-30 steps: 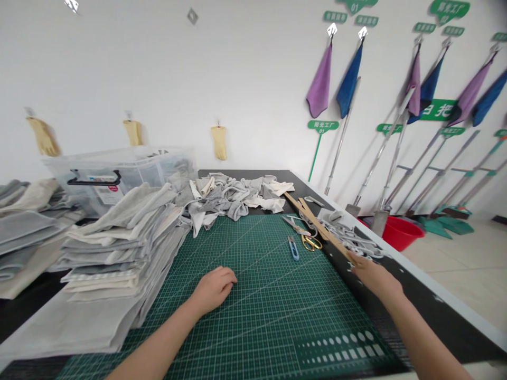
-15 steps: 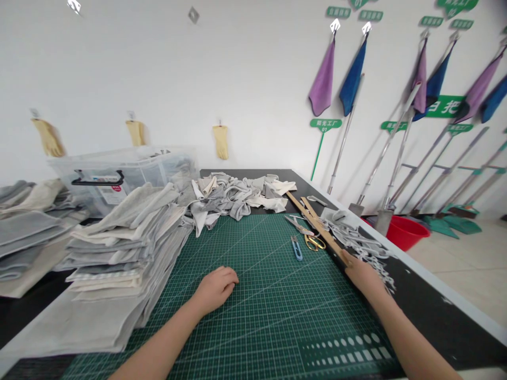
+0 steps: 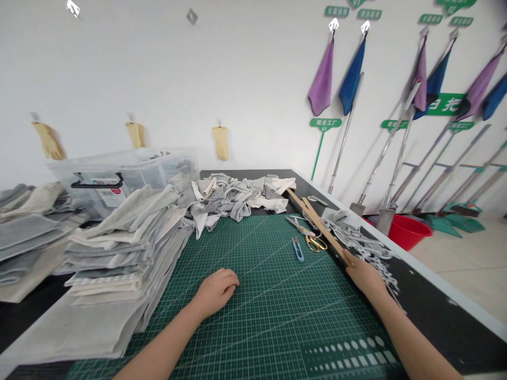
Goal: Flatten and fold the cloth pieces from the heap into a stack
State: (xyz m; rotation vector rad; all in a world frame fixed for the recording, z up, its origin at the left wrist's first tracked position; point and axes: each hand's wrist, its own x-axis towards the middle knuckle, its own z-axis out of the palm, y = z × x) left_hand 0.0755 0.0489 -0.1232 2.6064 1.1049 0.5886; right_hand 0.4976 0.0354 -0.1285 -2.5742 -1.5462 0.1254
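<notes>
My left hand [image 3: 218,289] rests on the green cutting mat [image 3: 261,311], its fingers curled together with nothing visible in them. At the mat's right edge my right hand [image 3: 365,273] grips the near end of a long wooden ruler [image 3: 331,240]. A second wooden strip [image 3: 296,198] lies alongside, partly overlapped by the ruler. Left of them on the mat are gold-handled scissors [image 3: 316,243], another pair of scissors [image 3: 300,226] with pale blades, and blue thread snips [image 3: 298,249]. Grey cord-like strips [image 3: 362,238] are heaped to the right of the ruler.
Folded grey and cream cloths [image 3: 114,264] are stacked high on the left. A clear plastic box [image 3: 146,177] stands behind them. Crumpled cloth scraps [image 3: 241,194] cover the mat's far edge. Beyond the table's right edge are a red bucket [image 3: 410,232] and long-handled tools.
Both hands keep almost the same place and hold. The view has shifted very slightly; nothing else has visibly moved.
</notes>
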